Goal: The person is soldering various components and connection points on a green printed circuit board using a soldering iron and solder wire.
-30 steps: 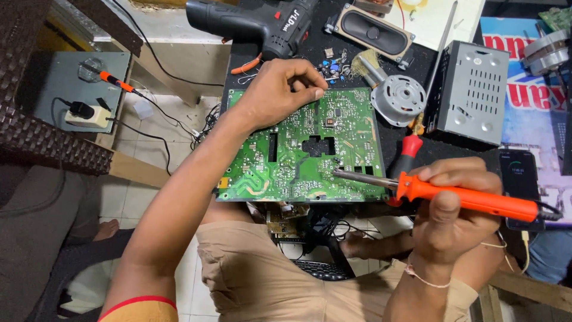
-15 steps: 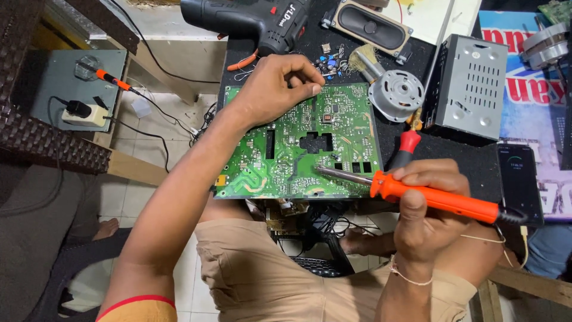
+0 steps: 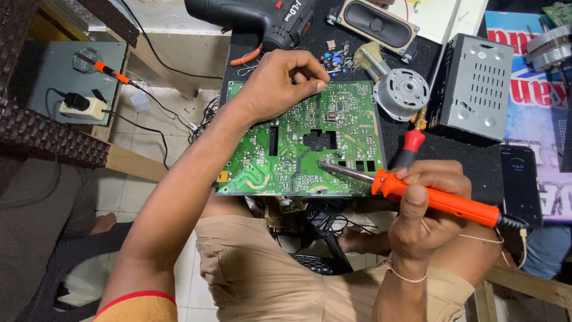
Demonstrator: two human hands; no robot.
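green circuit board (image 3: pixel 298 149) with white traces, orange-handled soldering iron (image 3: pixel 438 200), black drill (image 3: pixel 262 21) at 12 o'clock, grey perforated metal box (image 3: pixel 476 86) at 2 o'clock, red-handled screwdriver (image 3: pixel 410 146)

A black, matte surface (image 3: pixel 471 161) carries a green printed circuit board (image 3: pixel 298 149) that overhangs its near edge. Toward the far edge lie a black power drill (image 3: pixel 256 18) and an oblong black speaker (image 3: pixel 372 24). Right of the board sit a round silver motor (image 3: pixel 408 89), a grey perforated metal box (image 3: pixel 476 86), a red-handled screwdriver (image 3: pixel 408 149) and a black phone (image 3: pixel 520 185).
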